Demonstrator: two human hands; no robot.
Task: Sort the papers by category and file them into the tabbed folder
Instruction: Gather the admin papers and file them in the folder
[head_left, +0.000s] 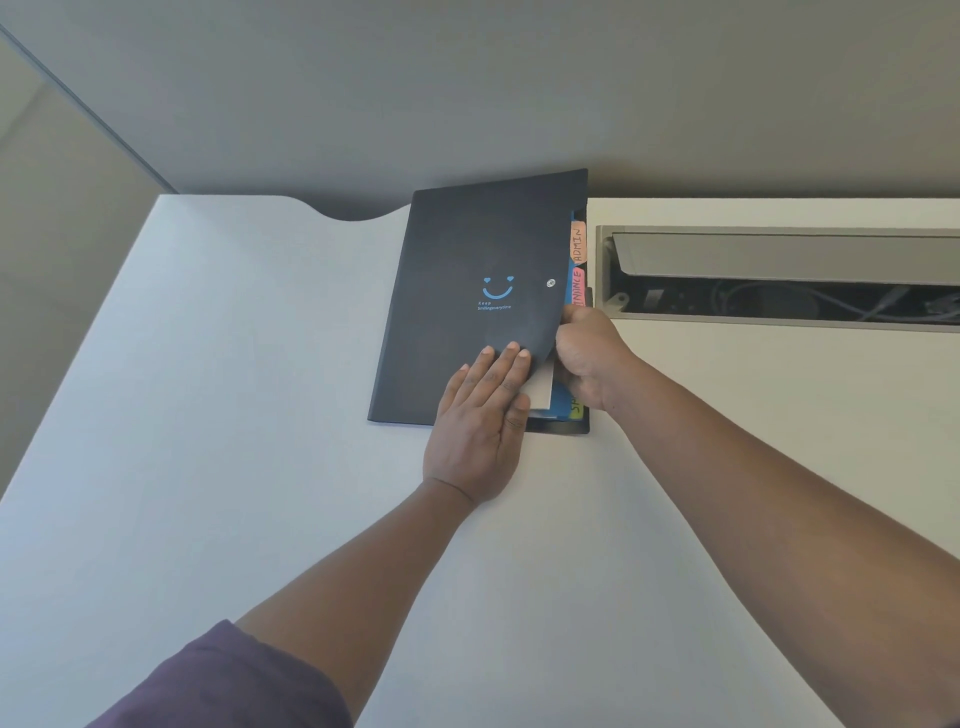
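Observation:
A dark navy tabbed folder (467, 270) with a blue smile print and a snap button lies on the white desk (208, 415) near its far edge. Coloured tabs stick out on its right side: an orange ADMIN tab (578, 241), a pink FINANCE tab (577, 287) and a yellow tab (575, 404) partly hidden. My left hand (480, 421) lies flat on the folder's lower right cover. My right hand (589, 358) grips the cover's right edge, which is bent up a little. White paper (543, 387) and blue dividers show underneath.
An open cable tray (779, 275) with wires is set into the desk to the right of the folder. The desk's back edge has a curved cut-out (358, 213) to the left of the folder. A grey wall stands behind.

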